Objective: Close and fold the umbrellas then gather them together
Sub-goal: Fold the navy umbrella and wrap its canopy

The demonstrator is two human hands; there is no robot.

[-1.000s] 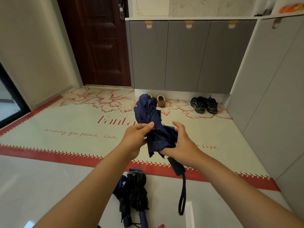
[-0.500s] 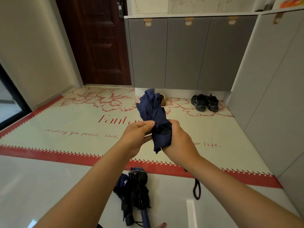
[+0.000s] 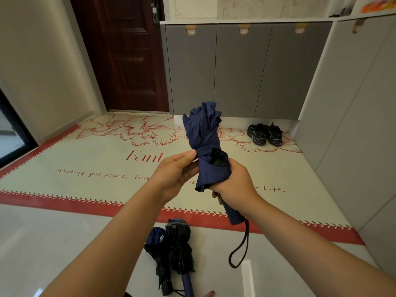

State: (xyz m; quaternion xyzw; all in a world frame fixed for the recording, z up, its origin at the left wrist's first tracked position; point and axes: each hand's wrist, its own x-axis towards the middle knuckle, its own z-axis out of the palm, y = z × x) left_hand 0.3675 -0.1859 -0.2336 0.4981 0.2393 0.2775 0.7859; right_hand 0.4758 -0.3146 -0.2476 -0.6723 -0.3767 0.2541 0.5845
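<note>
Head view: right hand (image 3: 235, 181) grips the navy umbrella (image 3: 205, 136) upright, fingers wrapped round its canopy; left hand (image 3: 175, 171) pinches its waist

We see the right hand (image 3: 235, 181) gripping the navy umbrella (image 3: 203, 133) round its lower canopy, with the top tilted up and away. The left hand (image 3: 174, 171) pinches the twisted fabric at mid-length. The handle (image 3: 233, 215) and wrist strap (image 3: 247, 232) hang below the right hand. Two folded umbrellas (image 3: 177, 243) lie together on the floor (image 3: 64, 243) beneath.
</note>
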